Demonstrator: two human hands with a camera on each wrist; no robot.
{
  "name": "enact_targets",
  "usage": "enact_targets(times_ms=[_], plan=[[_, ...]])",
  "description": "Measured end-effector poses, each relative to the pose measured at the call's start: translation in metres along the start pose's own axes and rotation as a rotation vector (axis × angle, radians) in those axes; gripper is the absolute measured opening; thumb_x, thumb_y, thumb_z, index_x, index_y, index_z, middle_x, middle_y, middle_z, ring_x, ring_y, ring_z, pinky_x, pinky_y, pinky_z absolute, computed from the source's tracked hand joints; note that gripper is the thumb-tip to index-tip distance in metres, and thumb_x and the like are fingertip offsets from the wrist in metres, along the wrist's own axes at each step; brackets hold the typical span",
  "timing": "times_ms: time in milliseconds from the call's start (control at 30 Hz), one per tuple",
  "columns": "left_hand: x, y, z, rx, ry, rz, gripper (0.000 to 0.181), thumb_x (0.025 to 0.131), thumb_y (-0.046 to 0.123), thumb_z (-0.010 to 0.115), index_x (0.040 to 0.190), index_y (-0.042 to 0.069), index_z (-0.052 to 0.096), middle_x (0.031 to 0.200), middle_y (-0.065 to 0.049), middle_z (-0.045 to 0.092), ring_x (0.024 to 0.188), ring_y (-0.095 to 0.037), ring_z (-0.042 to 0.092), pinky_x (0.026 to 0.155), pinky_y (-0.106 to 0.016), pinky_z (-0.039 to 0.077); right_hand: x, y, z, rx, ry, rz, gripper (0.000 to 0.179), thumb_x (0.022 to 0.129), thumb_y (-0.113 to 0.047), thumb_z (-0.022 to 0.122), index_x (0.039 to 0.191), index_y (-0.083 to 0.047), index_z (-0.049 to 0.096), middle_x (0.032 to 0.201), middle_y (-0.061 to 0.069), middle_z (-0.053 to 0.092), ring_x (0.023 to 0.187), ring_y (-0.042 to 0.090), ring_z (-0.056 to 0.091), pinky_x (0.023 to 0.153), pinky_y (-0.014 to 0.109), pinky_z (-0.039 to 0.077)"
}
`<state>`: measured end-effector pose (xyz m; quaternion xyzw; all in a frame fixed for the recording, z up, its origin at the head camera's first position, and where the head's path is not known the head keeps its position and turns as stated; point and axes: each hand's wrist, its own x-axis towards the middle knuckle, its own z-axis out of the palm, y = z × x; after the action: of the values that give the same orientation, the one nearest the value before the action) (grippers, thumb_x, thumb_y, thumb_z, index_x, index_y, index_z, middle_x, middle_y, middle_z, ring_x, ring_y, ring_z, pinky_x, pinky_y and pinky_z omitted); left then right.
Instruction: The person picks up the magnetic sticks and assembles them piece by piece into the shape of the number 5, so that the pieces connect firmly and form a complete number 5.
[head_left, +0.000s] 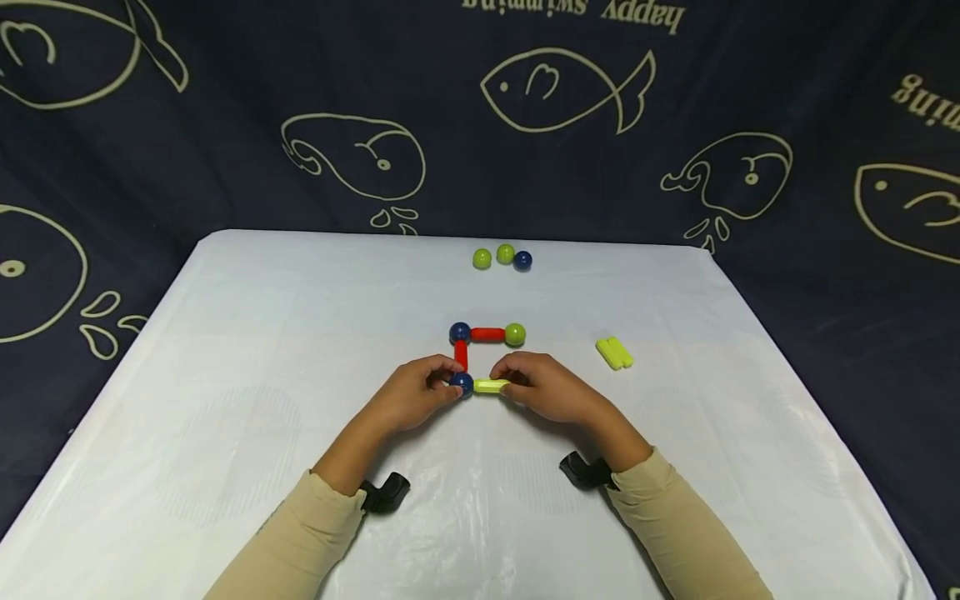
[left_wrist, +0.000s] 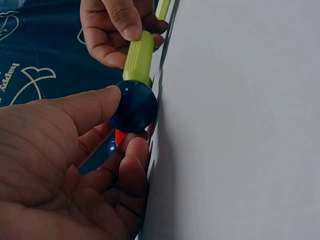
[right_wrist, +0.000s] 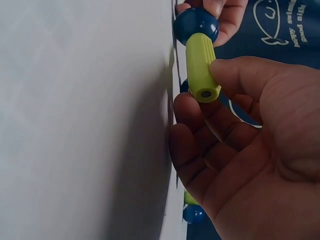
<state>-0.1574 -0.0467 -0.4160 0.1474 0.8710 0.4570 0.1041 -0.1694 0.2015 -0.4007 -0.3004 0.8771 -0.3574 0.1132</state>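
Between the thumb and fingers of my left hand (head_left: 415,392) is the near dark blue ball (left_wrist: 134,106), at the lower left corner of a joined shape. My right hand (head_left: 547,387) pinches a yellow-green stick (right_wrist: 201,70), whose far end meets that ball; a small dark disc shows in its free end. From the held ball a red stick (head_left: 461,356) runs back to a second blue ball (head_left: 460,332). Another red stick (head_left: 487,334) links that one to a green ball (head_left: 515,334) on its right. Fingers partly cover the held ball and stick in the head view.
Two green balls (head_left: 482,258) and a blue ball (head_left: 522,261) lie near the table's back edge. Right of the hands, yellow-green sticks (head_left: 615,352) lie side by side. The white table (head_left: 262,317) meets a dark fish-patterned cloth (head_left: 450,92) behind.
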Motion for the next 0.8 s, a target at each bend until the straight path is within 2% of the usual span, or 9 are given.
enact_targets(times_ms=[467,800], plan=[[-0.0011,-0.0005,-0.0001,0.001,0.006,0.015,0.023,0.091,0.015,0.072,0.113,0.014,0.069,0.096,0.0,0.066,0.083,-0.014,0.057,0.077,-0.034,0.046,-0.0015,-0.0007,-0.002,0.012,-0.017,0.043,0.023,0.091,-0.005,0.068,0.113,-0.01,0.066,0.1,-0.003,0.064,0.088,0.014,0.057,0.081,0.034,0.049],[-0.0015,-0.0014,0.0002,0.001,0.015,0.049,0.022,0.09,0.013,0.071,0.112,0.012,0.069,0.094,0.0,0.066,0.081,-0.013,0.057,0.076,-0.033,0.047,-0.0013,-0.0002,-0.0013,-0.019,-0.017,0.044,0.02,0.092,-0.006,0.066,0.111,-0.011,0.066,0.099,-0.004,0.063,0.09,0.013,0.057,0.084,0.035,0.047]])
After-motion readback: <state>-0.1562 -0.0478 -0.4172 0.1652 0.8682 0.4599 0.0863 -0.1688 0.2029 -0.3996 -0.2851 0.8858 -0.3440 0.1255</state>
